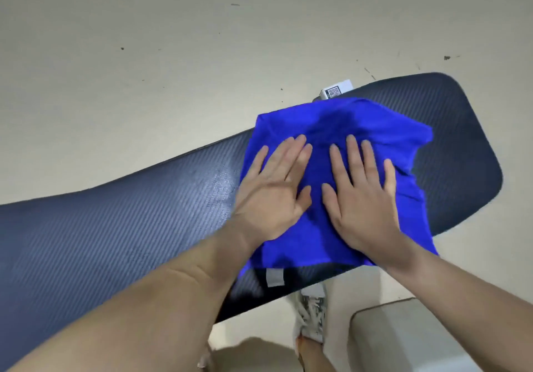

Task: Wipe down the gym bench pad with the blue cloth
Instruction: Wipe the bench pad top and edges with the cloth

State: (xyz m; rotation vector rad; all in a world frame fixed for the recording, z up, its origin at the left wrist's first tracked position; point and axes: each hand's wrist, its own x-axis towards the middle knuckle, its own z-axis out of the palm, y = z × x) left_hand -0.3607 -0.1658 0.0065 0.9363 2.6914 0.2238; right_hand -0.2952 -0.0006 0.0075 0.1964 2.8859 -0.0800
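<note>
A long dark bench pad (115, 227) with a ribbed texture runs from lower left to upper right. The blue cloth (354, 123) lies spread over its right part and hangs a little past the near edge. My left hand (274, 190) and my right hand (360, 198) rest flat on the cloth side by side, palms down, fingers spread and pointing away from me. Neither hand grips the cloth. A shiny damp-looking patch (219, 184) shows on the pad just left of the cloth.
Pale concrete floor (173, 54) surrounds the bench. A white label with a code (336, 90) peeks out behind the cloth at the far edge. My shoe (311, 314) stands under the near edge, and a pale block (418, 340) sits at lower right.
</note>
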